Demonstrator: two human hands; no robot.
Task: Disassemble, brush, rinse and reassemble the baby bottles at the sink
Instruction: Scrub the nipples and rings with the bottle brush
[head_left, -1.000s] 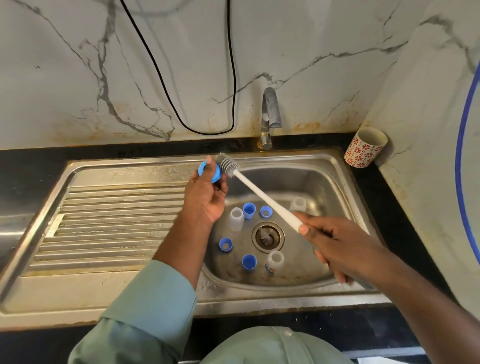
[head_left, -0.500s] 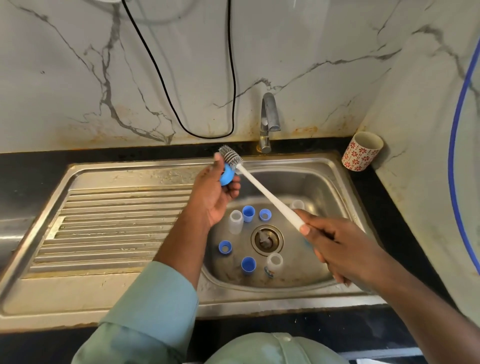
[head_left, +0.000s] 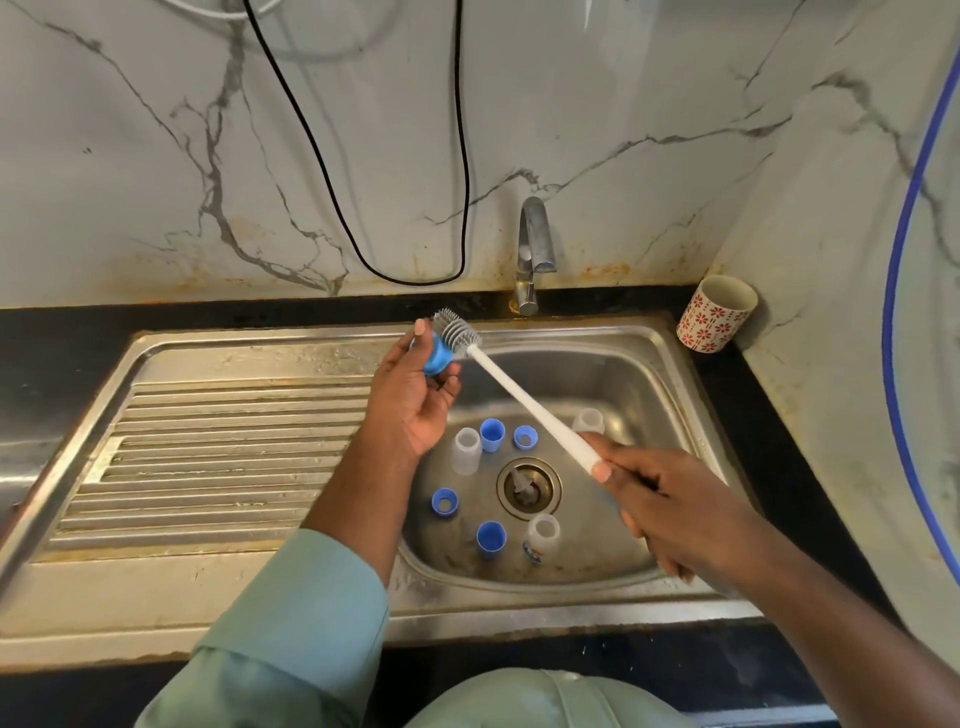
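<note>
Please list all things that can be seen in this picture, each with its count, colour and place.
sink: 1, steel, in the black counter, drainboard to its left
tap: 1, steel, behind the basin; no water visible
brush: 1, white handle, grey bristles, bristle end at the held blue part
held part: 1, blue, over the basin's back left edge
blue parts: 4, on the basin floor around the drain
clear bottles: 3, on the basin floor
mug: 1, white with red flowers, right back corner of the counter
cable: 1, black, looping on the marble wall
hose: 1, blue, far right
left hand: holds the blue part
right hand: grips the brush handle
</note>
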